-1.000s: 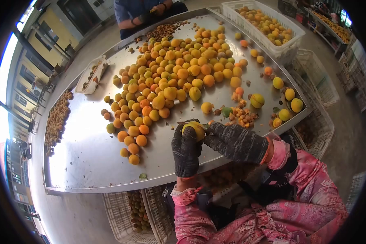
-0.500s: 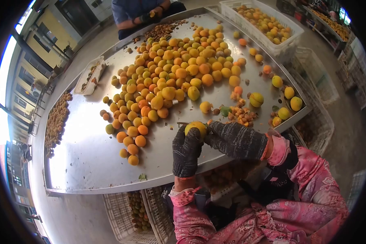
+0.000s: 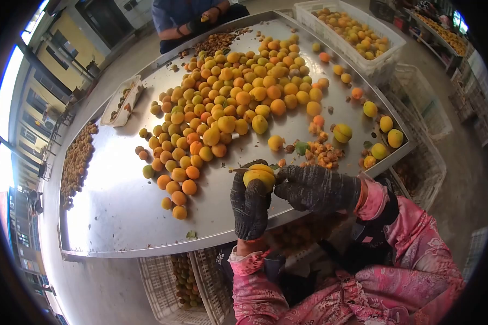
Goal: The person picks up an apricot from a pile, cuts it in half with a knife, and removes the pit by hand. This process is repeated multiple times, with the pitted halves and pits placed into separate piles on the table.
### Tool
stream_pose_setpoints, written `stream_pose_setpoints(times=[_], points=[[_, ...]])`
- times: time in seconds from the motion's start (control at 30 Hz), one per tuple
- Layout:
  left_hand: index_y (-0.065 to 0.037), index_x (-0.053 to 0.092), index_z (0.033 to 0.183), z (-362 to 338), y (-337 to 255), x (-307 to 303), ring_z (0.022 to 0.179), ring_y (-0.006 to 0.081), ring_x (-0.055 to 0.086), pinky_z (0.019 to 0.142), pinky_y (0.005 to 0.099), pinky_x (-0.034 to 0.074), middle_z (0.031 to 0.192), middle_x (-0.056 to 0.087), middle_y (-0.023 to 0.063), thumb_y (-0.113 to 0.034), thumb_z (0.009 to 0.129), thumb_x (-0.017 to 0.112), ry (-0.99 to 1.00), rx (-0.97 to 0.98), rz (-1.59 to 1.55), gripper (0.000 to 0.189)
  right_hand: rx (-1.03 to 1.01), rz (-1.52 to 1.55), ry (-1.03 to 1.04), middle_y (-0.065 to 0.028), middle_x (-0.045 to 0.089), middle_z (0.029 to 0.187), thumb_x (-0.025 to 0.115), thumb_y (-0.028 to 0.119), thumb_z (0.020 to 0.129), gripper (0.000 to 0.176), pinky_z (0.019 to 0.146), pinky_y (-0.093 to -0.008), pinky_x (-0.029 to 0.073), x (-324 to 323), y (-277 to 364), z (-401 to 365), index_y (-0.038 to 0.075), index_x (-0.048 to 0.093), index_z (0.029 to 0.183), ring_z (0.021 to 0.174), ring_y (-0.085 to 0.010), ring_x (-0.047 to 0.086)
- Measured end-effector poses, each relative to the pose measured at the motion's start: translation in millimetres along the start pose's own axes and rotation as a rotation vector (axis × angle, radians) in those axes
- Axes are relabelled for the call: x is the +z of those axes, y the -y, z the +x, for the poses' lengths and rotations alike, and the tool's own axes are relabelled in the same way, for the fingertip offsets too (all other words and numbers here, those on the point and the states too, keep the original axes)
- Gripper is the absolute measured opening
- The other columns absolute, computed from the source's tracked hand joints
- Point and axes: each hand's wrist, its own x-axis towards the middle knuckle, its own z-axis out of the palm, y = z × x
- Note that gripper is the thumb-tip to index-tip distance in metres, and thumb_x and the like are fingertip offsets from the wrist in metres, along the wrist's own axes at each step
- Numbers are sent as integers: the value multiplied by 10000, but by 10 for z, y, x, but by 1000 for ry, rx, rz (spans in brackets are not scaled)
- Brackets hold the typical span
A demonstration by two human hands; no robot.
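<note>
Both my hands wear dark knit gloves and pink floral sleeves. My left hand [image 3: 249, 203] grips a yellow apricot [image 3: 259, 175] just above the near edge of the steel table [image 3: 119, 211]. My right hand [image 3: 315, 187] holds a small knife [image 3: 243, 170] whose thin blade pokes out to the left across the top of the fruit. A big heap of loose apricots [image 3: 233, 97] covers the middle and far part of the table. A small pile of pits [image 3: 322, 154] lies just beyond my right hand.
Another person [image 3: 192, 19] in blue works at the far edge beside a pit pile [image 3: 217, 40]. A white crate of apricots [image 3: 352, 32] stands far right, a small white tray [image 3: 122, 100] at left. Plastic crates [image 3: 184, 281] sit under the table. Several larger apricots [image 3: 387, 135] lie at the right edge.
The apricot has turned a little in my left hand and the knife blade has shifted across its top. Both hands stay at the same spot by the table's near edge.
</note>
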Motion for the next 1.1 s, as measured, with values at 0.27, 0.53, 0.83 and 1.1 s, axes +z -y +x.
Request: stream_pose_setpoints(times=[0.27, 0.53, 0.83, 1.1], points=[[16, 485, 1149, 6, -12, 216, 867, 164, 545, 734, 284, 469, 982, 551, 90, -452, 927, 387, -157, 86, 63, 528, 536, 492, 175, -134, 564, 1056, 530, 94, 823, 328, 626, -339, 488, -291, 188, 205, 39, 556, 1145, 816, -233, 596], [-21, 492, 1123, 63, 268, 37, 787, 169, 537, 593, 272, 463, 890, 533, 88, -301, 929, 471, -70, 42, 180, 342, 198, -176, 89, -144, 567, 1086, 515, 114, 862, 332, 654, -290, 492, 2, 110, 98, 43, 539, 1185, 788, -213, 593], [-33, 524, 1011, 100, 295, 124, 565, 103, 490, 462, 209, 383, 754, 553, 50, -406, 907, 475, -181, 93, 70, 390, 970, 1166, 341, -131, 555, 1022, 533, 104, 787, 395, 647, -343, 494, -156, -90, 185, 58, 527, 1179, 779, -225, 591], [-49, 541, 946, 115, 110, 147, 487, 87, 448, 438, 201, 353, 700, 545, 35, -523, 907, 385, -204, -157, -103, 500, 372, -97, -36, -138, 559, 1043, 515, 137, 840, 292, 562, -359, 483, 193, 195, 50, 53, 571, 1113, 742, -246, 600]])
